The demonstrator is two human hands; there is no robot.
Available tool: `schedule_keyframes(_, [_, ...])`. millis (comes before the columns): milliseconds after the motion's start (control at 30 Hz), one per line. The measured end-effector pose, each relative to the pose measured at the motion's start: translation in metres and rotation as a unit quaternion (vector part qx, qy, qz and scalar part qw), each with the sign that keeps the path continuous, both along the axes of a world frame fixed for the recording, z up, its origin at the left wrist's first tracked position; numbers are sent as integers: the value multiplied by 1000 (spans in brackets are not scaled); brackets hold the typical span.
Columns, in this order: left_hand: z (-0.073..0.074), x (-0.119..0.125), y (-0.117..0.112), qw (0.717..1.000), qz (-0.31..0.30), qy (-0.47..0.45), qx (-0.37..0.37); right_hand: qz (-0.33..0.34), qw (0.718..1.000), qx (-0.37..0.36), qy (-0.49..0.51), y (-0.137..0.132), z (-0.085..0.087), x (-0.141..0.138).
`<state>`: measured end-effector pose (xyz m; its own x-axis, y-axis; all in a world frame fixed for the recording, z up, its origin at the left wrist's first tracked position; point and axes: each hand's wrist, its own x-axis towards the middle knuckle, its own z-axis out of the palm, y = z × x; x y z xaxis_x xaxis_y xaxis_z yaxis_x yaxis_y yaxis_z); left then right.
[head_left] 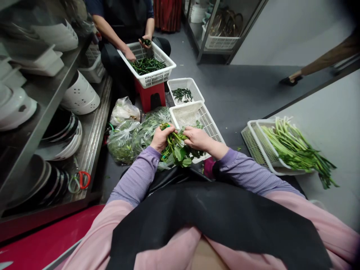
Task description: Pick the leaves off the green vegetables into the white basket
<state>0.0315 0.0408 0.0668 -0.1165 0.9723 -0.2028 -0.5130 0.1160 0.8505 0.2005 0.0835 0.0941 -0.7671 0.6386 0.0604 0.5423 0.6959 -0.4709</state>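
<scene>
No legible text, labels, brands, numbers or signs anywhere.

- Bagged greens crowded the left hand's outer side, obstructing the way to the metal shelf.
- Beneath the right hand, a white basket offered room — open from above.
- Bare gray floor formed a lane — between that basket and the stacked baskets at right.
</scene>
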Motion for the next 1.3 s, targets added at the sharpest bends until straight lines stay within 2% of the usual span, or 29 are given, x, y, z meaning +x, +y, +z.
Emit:
schedule_keyframes(33, [0,2,-1,1000,9,8,9,-36,999,-11,29,-3,-4,-3])
schedule_keyframes(100, [1,6,-3,999,17,20,21,-119,983,-86,113,-7,-15,-9])
schedule_keyframes(133, [1,7,-4,999,14,26,25,-168,963,-142,157,-8,-21,-10])
schedule_keyframes(200, [2,9,-6,999,-3,34,32,-272,904,-246,221,-6,-31,-8])
schedule_keyframes(267, [4,8,-7,999,-10,30,39,-345,861,-279,248,0,-36,2])
schedule_keyframes(300, [4,6,-7,999,-6,22,40,-354,860,-271,250,5,-36,9])
schedule_keyframes(367, [5,2,-5,999,3,1,37,-298,890,-247,239,11,-33,22])
schedule_keyframes(433, [4,-2,-2,999,1,-17,28,-179,925,-255,216,12,-27,28])
schedule_keyframes(500, [2,-3,1,999,-7,-28,16,-76,934,-294,189,7,-22,26])
schedule_keyframes(533, [2,-2,2,999,-7,-32,10,-48,930,-320,176,2,-21,22])
schedule_keyframes(633, [1,0,3,1000,-5,-31,0,-38,890,-422,168,-14,-23,11])
schedule_keyframes(733, [1,1,2,1000,-11,-18,17,-72,817,-528,219,-25,-25,8])
schedule_keyframes(800, [1,1,1,999,-12,-11,31,-103,778,-569,246,-29,-23,9])
schedule_keyframes(867, [1,1,1,999,-16,-8,32,-116,753,-603,237,-30,-19,11])
schedule_keyframes(933, [2,1,0,999,-22,-6,30,-117,740,-627,214,-30,-14,11])
schedule_keyframes(1000, [2,1,-1,999,-22,-3,33,-123,741,-629,200,-30,-10,11])
schedule_keyframes(1067, [3,1,-3,999,-20,1,38,-141,759,-608,188,-29,-8,12])
schedule_keyframes(1133, [4,2,-4,999,-22,11,43,-174,795,-557,166,-29,-7,12])
schedule_keyframes(1233, [5,5,-4,998,-6,34,61,-222,860,-426,173,-29,-11,11])
schedule_keyframes(1300, [5,9,-6,995,12,57,79,-237,885,-352,190,-29,-18,8])
